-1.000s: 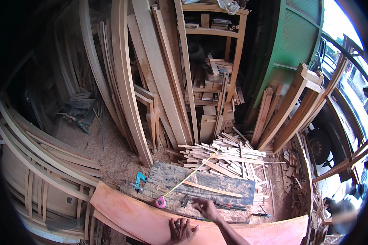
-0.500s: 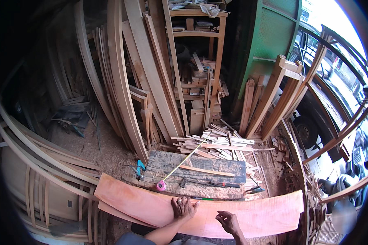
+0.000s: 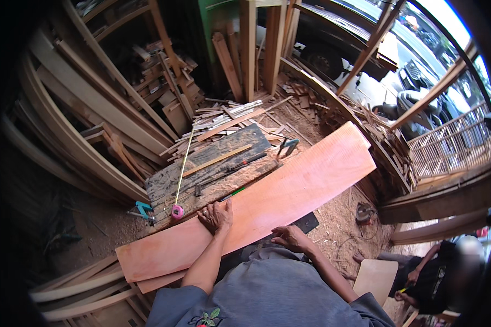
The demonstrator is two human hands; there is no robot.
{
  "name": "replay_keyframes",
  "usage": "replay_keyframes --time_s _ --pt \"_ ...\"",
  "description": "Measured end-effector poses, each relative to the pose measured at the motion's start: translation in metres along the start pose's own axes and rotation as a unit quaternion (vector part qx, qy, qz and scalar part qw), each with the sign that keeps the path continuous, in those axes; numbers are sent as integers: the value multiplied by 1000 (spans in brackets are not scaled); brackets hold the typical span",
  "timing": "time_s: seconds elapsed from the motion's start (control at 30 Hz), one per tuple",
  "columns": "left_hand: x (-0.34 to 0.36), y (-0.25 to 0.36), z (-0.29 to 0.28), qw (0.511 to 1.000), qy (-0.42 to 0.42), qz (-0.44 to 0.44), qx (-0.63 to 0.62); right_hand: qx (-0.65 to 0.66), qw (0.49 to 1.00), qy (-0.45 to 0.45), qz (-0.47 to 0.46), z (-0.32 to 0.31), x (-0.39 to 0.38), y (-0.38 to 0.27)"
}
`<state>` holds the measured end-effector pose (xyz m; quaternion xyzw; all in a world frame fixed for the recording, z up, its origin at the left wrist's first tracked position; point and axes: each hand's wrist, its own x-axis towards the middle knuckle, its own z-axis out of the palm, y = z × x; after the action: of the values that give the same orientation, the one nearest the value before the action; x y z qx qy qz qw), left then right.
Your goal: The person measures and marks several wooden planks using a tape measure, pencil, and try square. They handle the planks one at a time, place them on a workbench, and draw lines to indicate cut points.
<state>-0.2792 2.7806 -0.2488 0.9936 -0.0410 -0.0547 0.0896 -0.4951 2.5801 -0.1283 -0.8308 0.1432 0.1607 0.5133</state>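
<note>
A wide, reddish wooden board [image 3: 300, 185] lies slantwise in front of me, with part of a second board [image 3: 161, 282] showing under its left end. My left hand [image 3: 216, 219] rests on the upper board near its far edge, fingers spread. At the near edge, my right hand [image 3: 291, 238] has loosely bent fingers and nothing visible in them; whether it touches the wood I cannot tell. Just beyond my left hand sits a pink tape measure [image 3: 178, 211], its yellow blade [image 3: 186, 163] drawn out across the dark bench top. A green stick-like thing [image 3: 233, 194] lies along the board's far edge.
On the sawdust-covered workbench [image 3: 163, 185] are a hammer [image 3: 198, 189], a thin wood strip [image 3: 217, 160] and teal clamps [image 3: 143, 210] [image 3: 288, 148]. Scrap sticks [image 3: 223, 122] pile up behind it. Tall planks [image 3: 82, 109] lean at left. Another person [image 3: 436, 275] works at lower right.
My view has turned to the right and downward, bringing the other person into sight. The left hand stays on the board; the right hand is now at its near edge.
</note>
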Motion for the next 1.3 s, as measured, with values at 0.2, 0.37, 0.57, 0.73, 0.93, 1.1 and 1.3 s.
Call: replay_keyframes --time_s 0.2,0.37,0.57,0.73,0.93,1.1,1.3 --pt "-1 -1 -2 1000 -7 22 -6 -9 998 47 32 22 -23 48" --pt "-2 -12 3 998 -6 46 -30 222 918 182 274 35 -9 106" --pt "-12 -31 -2 991 18 93 -93 469 805 240 271 53 40 142" --pt "-14 -34 -10 987 15 103 -122 514 783 252 242 72 66 152" --pt "-13 -29 -12 985 21 89 -143 507 782 278 232 74 68 157" --pt "-20 -16 -17 987 35 66 -141 470 808 283 213 57 69 152" --pt "-26 16 -5 988 18 26 -151 399 836 319 199 5 69 145"
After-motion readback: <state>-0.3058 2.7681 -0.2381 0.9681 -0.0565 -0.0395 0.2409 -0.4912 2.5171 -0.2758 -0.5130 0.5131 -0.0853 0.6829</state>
